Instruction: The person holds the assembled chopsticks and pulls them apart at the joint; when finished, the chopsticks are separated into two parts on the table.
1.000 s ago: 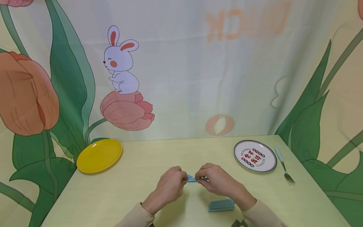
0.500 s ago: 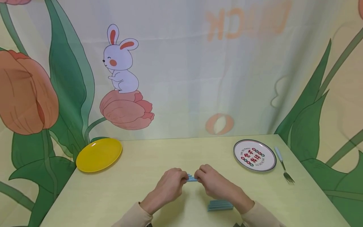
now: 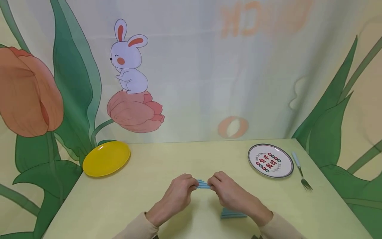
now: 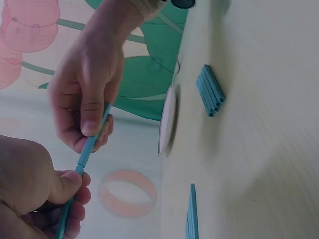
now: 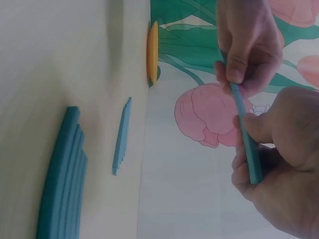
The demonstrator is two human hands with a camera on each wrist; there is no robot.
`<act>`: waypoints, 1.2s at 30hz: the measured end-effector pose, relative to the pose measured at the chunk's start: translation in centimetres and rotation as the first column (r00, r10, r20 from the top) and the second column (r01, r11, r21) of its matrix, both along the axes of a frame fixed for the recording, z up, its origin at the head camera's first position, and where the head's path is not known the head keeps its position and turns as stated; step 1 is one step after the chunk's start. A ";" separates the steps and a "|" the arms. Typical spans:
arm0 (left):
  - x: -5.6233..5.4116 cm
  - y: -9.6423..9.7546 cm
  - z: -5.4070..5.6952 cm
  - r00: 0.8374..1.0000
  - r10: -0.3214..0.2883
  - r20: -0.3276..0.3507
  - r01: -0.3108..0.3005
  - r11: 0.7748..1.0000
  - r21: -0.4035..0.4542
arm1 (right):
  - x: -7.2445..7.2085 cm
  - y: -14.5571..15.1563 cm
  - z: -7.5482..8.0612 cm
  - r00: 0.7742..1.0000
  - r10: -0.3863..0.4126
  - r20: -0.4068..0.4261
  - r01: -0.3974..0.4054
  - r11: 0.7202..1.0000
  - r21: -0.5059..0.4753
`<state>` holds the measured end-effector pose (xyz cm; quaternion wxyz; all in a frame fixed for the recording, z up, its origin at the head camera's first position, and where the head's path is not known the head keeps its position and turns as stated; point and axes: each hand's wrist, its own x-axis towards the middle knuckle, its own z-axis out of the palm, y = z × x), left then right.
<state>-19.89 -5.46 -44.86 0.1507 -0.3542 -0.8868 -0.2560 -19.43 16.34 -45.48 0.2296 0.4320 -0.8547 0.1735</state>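
Observation:
Both hands hold a slim blue stick above the table, one at each end. A seam shows across it in the left wrist view. My left hand pinches one part between thumb and curled fingers, and my right hand grips the other part the same way. Beyond the hands, a row of blue sticks lies on the table with stepped ends. Nearer, below the right forearm, lies a second bundle of blue sticks, side by side and partly hidden by that arm in the head view.
A yellow plate lies at the back left of the table. At the back right is a white plate with red print, with a fork to its right. A printed curtain hangs behind the table.
My right hand has turned, and the stick end that stuck out past its fingers is now hidden. The left hand has kept nearly the same pose. The head view has tilted slightly.

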 end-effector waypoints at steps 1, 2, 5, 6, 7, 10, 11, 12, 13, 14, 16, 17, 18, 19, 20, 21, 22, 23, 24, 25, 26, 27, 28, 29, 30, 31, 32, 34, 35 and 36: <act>0.0 0.0 0.2 1.000 -0.005 0.003 0.005 1.000 0.004 | 0.0 0.1 0.1 1.000 0.006 -0.016 -0.006 1.000 -0.008; 0.1 0.1 0.3 1.000 -0.005 0.004 0.005 1.000 0.004 | 0.0 0.3 0.2 0.999 0.013 -0.032 -0.013 1.000 -0.016; 0.2 0.0 0.7 1.000 0.007 0.000 -0.007 1.000 0.001 | -0.2 0.4 0.3 0.997 0.036 -0.065 -0.038 0.999 -0.027; 0.2 -0.1 0.8 1.000 0.015 -0.005 -0.015 1.000 -0.001 | -0.3 0.4 0.4 0.997 0.042 -0.068 -0.044 0.999 -0.031; 0.2 -0.1 0.9 1.000 0.021 -0.009 -0.021 1.000 -0.004 | -0.4 0.4 0.4 0.996 0.047 -0.073 -0.050 0.998 -0.034; 0.2 -0.2 1.0 1.000 0.013 0.001 -0.013 1.000 -0.007 | -0.4 0.5 0.3 0.995 0.062 -0.078 -0.066 0.996 -0.053; 0.2 -0.2 1.1 1.000 0.008 0.006 -0.008 1.000 -0.005 | -0.4 0.6 0.3 0.995 0.069 -0.079 -0.074 0.995 -0.062; 0.3 -0.2 1.1 1.000 0.005 0.011 -0.005 1.000 -0.002 | -0.4 0.7 0.2 0.994 0.075 -0.076 -0.080 0.994 -0.069; 0.3 -0.3 1.1 1.000 0.006 0.015 -0.006 1.000 0.001 | -0.4 0.7 0.2 0.994 0.080 -0.074 -0.085 0.994 -0.073; 0.4 -0.4 1.2 1.000 0.006 0.019 -0.006 1.000 0.004 | -0.4 0.8 0.1 0.994 0.085 -0.072 -0.090 0.993 -0.079; 0.4 -0.5 1.2 1.000 0.009 0.013 -0.009 1.000 0.008 | -0.4 0.8 0.0 0.994 0.085 -0.075 -0.092 0.992 -0.091; 0.5 -0.6 1.2 1.000 0.014 0.009 -0.014 1.000 0.008 | -0.5 0.7 -0.1 0.993 0.086 -0.078 -0.093 0.991 -0.092; 0.5 -0.7 1.1 1.000 0.021 0.002 -0.021 1.000 0.005 | -0.5 0.6 -0.2 0.993 0.081 -0.086 -0.089 0.992 -0.087; 0.5 -0.8 1.0 1.000 0.024 -0.006 -0.024 1.000 -0.003 | -0.5 0.4 -0.3 0.992 0.077 -0.096 -0.084 0.994 -0.076; 0.6 -0.9 0.8 1.000 0.020 -0.017 -0.020 1.000 -0.014 | -0.5 0.2 -0.4 0.992 0.074 -0.106 -0.081 0.995 -0.065; 0.6 -1.0 0.7 1.000 0.016 -0.026 -0.016 1.000 -0.027 | -0.5 0.0 -0.6 0.991 0.069 -0.115 -0.075 0.996 -0.053; 0.6 -1.1 0.4 0.999 0.011 -0.035 -0.012 0.999 -0.038 | -0.5 -0.3 -0.7 0.991 0.066 -0.119 -0.071 0.997 -0.037; 0.6 -1.2 0.2 0.999 0.004 -0.042 -0.006 0.999 -0.048 | -0.5 -0.5 -0.9 0.990 0.062 -0.130 -0.066 0.998 -0.021; 0.7 -1.3 0.0 0.999 -0.009 -0.045 0.007 0.998 -0.059 | -0.4 -0.7 -1.0 0.989 0.057 -0.135 -0.059 0.998 -0.011; 0.6 -1.3 -0.2 0.999 -0.027 -0.045 0.024 0.997 -0.068 | -0.4 -0.9 -1.1 0.990 0.053 -0.131 -0.053 0.999 -0.002; 0.6 -1.2 -0.3 0.998 -0.042 -0.041 0.039 0.997 -0.073 | -0.4 -1.0 -1.1 0.991 0.047 -0.127 -0.047 0.999 0.003; 0.5 -1.2 -0.4 0.998 -0.051 -0.030 0.049 0.996 -0.073 | -0.4 -1.2 -1.2 0.992 0.036 -0.118 -0.036 0.999 0.000; 0.5 -1.1 -0.4 0.998 -0.059 -0.020 0.057 0.996 -0.071 | -0.5 -1.3 -1.1 0.994 0.024 -0.108 -0.025 1.000 -0.007; 0.4 -1.0 -0.4 0.998 -0.065 -0.006 0.064 0.996 -0.068 | -0.5 -1.4 -1.0 0.995 0.013 -0.095 -0.015 1.000 -0.019; 0.3 -0.9 -0.4 0.998 -0.069 0.005 0.069 0.996 -0.064 | -0.6 -1.4 -1.0 0.997 0.000 -0.082 -0.003 1.000 -0.031; 0.2 -0.8 -0.3 0.998 -0.068 0.012 0.069 0.996 -0.059 | -0.6 -1.4 -0.9 0.997 -0.011 -0.071 0.008 0.999 -0.042; 0.2 -0.7 -0.3 0.998 -0.063 0.020 0.064 0.996 -0.054 | -0.7 -1.5 -0.8 0.998 -0.023 -0.060 0.019 0.998 -0.057; 0.0 -0.4 -0.3 0.998 -0.051 0.023 0.052 0.998 -0.046 | -0.7 -1.5 -0.6 0.999 -0.037 -0.037 0.034 0.996 -0.088; 0.0 -0.4 -0.3 0.999 -0.045 0.022 0.046 0.998 -0.047 | -0.7 -1.5 -0.5 0.999 -0.039 -0.028 0.036 0.995 -0.097; -0.1 -0.3 -0.3 0.999 -0.038 0.016 0.038 0.998 -0.047 | -0.7 -1.5 -0.5 0.999 -0.040 -0.020 0.038 0.994 -0.102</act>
